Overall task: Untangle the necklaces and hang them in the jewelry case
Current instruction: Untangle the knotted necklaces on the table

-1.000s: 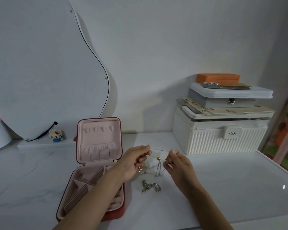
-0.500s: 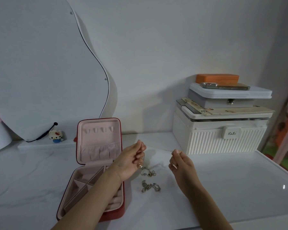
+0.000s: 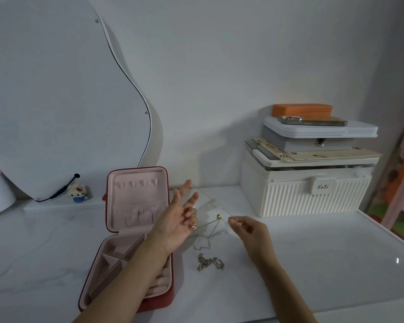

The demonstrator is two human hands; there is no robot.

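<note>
Where walls meet: white marble tabletop [image 3: 313, 264]

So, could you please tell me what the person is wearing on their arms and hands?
Both forearms are bare, with no sleeves, watch or bracelet in view. The left hand and the right hand wear no gloves. Whether either wears a ring is too unclear to tell.

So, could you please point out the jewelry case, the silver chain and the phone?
jewelry case [image 3: 138, 197]: head view, pink lid lining.
silver chain [image 3: 210, 262]: head view, middle links.
phone [image 3: 313, 121]: head view, side edge.
</note>
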